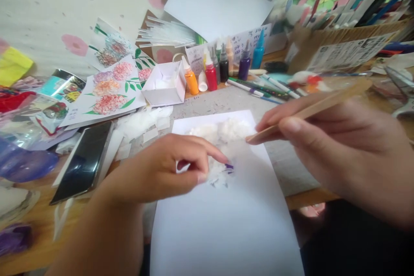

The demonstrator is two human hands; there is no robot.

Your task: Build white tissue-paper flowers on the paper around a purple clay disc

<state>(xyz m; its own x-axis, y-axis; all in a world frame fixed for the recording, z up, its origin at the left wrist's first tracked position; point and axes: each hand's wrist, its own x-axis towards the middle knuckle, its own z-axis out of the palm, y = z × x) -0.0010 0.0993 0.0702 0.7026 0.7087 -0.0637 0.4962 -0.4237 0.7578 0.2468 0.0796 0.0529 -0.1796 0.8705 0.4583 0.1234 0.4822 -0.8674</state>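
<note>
A white sheet of paper (226, 224) lies before me with clumps of crumpled white petal-like pieces (234, 128) on its upper part. My left hand (171, 164) rests over the lower clump, index finger stretched out and thumb apart from it, touching the white pieces. A small purple mark (229, 166) shows by the index fingertip; whether it is paint or paper I cannot tell. In my right hand (339, 146) a flat wooden craft stick (310, 110) is pinched between thumb and fingers. Its tip points down-left above the sheet's right edge. Motion blurs this hand somewhat.
Several paint bottles (211, 73) stand at the back beside a small white box (164, 86). Pens (255, 88) lie to their right, before a cardboard box (343, 47) of tools. On the left are a phone (84, 159), scraps of white paper (142, 125) and flower pictures (108, 88).
</note>
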